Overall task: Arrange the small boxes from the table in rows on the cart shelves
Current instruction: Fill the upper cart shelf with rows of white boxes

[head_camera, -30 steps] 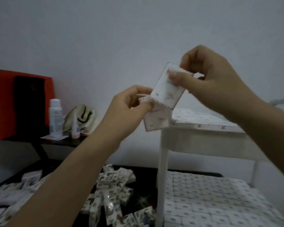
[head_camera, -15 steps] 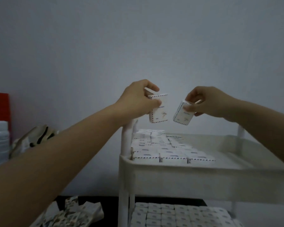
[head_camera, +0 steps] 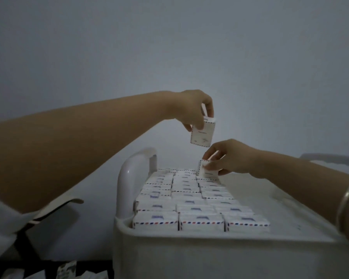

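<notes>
head | left hand (head_camera: 193, 109) mid-frame, fingers curled, pinches a small box (head_camera: 203, 133) by its top, clear above the shelf | right hand (head_camera: 228, 158) just below, fingertips grip a second box (head_camera: 207, 170) standing upright at the far end of the rows of boxes (head_camera: 189, 198) | top cart shelf (head_camera: 210, 248): three rows hug the left wall, bare floor to their right

You stand in a dim, plain room, a home or small stockroom; which one cannot be told. A bare grey wall (head_camera: 169, 47) backs a white plastic cart (head_camera: 210, 256) whose top shelf holds small boxes (head_camera: 200, 220) in rows along its left edge.
</notes>
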Available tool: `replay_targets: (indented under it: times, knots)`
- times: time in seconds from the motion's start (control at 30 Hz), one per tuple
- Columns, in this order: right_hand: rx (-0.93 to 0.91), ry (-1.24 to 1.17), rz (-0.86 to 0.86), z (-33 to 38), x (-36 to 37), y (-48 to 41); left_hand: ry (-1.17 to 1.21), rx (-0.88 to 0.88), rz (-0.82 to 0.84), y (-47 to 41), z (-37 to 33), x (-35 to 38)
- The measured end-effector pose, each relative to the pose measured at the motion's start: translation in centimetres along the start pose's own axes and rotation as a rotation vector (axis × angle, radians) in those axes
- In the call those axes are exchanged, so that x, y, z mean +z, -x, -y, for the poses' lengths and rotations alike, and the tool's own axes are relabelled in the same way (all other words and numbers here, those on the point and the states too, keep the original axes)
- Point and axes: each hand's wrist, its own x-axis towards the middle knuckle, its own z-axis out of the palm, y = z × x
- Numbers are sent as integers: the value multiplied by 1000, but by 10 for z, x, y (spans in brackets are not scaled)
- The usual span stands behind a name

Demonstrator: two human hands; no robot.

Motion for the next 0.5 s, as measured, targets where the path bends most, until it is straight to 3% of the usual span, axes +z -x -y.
replay_targets:
  times: [0.2,0.33,0.5]
  knots:
    - [158,-105,60,0,10,4,-195,-9,152,-24,4,24]
    - [303,-269,73,-3,12,7,-371,99,110,-28,7,48]
    - [367,-444,14,-7,7,12,-356,184,101,-31,10,64]
